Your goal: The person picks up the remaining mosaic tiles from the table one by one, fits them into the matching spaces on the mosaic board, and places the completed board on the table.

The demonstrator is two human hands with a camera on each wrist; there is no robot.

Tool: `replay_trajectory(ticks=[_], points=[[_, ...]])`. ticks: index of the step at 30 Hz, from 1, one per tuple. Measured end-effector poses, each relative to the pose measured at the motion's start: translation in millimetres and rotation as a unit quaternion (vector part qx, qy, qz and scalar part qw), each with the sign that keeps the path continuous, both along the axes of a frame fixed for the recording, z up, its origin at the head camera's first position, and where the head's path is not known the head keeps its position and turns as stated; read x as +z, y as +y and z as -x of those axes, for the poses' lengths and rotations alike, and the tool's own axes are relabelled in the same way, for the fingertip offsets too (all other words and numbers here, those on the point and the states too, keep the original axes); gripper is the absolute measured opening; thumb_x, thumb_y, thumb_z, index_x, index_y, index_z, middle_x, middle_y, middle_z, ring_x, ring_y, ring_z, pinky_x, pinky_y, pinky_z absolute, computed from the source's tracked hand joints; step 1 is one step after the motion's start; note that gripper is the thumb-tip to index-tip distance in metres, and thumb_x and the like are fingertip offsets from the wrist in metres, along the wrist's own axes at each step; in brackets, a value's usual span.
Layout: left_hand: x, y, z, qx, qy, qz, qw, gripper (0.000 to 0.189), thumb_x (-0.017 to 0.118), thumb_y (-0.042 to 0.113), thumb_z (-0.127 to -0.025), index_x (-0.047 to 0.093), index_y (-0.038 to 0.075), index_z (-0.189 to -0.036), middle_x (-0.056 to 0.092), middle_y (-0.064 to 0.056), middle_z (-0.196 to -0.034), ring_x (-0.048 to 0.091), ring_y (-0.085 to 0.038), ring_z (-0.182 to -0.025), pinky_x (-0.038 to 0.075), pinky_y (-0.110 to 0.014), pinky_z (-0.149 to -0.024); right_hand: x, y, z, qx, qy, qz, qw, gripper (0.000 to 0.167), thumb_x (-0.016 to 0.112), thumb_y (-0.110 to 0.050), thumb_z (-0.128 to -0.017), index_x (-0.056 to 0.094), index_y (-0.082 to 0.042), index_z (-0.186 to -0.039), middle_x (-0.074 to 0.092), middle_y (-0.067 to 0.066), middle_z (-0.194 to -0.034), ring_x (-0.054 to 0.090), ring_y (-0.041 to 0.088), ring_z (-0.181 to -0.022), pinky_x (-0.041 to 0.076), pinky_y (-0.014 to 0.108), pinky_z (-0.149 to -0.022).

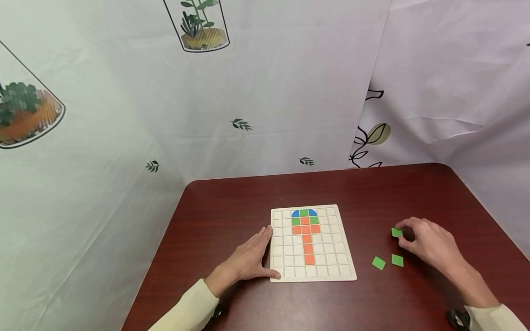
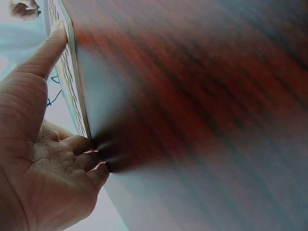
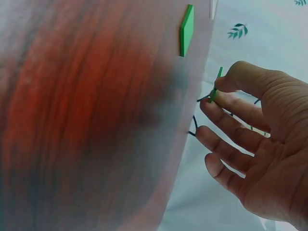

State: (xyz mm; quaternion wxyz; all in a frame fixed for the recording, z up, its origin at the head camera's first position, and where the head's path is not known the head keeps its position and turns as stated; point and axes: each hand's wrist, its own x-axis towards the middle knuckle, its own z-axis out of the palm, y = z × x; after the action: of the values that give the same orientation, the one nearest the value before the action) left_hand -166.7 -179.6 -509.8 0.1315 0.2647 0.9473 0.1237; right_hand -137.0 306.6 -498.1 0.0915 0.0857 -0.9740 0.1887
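A white square grid board (image 1: 290,252) lies on the table, with orange, green and blue pieces set in a mushroom-like shape near its top and middle. My left hand (image 1: 251,257) rests at the board's left edge, its thumb on the near left corner and its straight fingers along the side. Off to the right, my right hand (image 1: 430,243) pinches a green square tile (image 1: 396,232) between thumb and fingertips. In the right wrist view that tile (image 3: 216,86) appears edge-on, away from the tabletop.
Two more green tiles, a tilted one (image 1: 378,263) and another beside it (image 1: 397,260), lie on the dark red wooden table (image 1: 232,202) between the board and my right hand. A pale patterned cloth (image 1: 269,92) hangs behind the table.
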Motion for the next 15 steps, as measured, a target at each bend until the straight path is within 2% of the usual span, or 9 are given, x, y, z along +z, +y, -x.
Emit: replay_trajectory(ticks=[7,15], points=[[1.1,-0.4,0.1,0.000,0.000,-0.002,1.0000,0.134,0.086,0.068,-0.077,0.015,0.002,-0.170,0.020,-0.013,-0.176,0.023,-0.027,-0.161,0.033,-0.048,-0.124,2.6,-4.2,4.6,-0.007,0.018,0.011,0.9998,0.027,0.084,-0.012,-0.079,0.079,-0.005,-0.105,0.074,0.016,-0.104,0.049,0.015,-0.069,0.039,0.034,-0.054],[-0.3,-0.4,-0.1,-0.004,0.003,0.000,1.0000,0.134,0.086,0.069,-0.077,0.015,0.001,-0.170,0.020,-0.013,-0.176,0.023,-0.027,-0.161,0.033,-0.047,-0.124,8.6,-16.3,12.1,0.001,0.045,0.018,0.9988,0.028,0.085,-0.013,-0.078,0.079,-0.007,-0.105,0.074,0.012,-0.103,0.049,0.015,-0.070,0.039,0.034,-0.055]])
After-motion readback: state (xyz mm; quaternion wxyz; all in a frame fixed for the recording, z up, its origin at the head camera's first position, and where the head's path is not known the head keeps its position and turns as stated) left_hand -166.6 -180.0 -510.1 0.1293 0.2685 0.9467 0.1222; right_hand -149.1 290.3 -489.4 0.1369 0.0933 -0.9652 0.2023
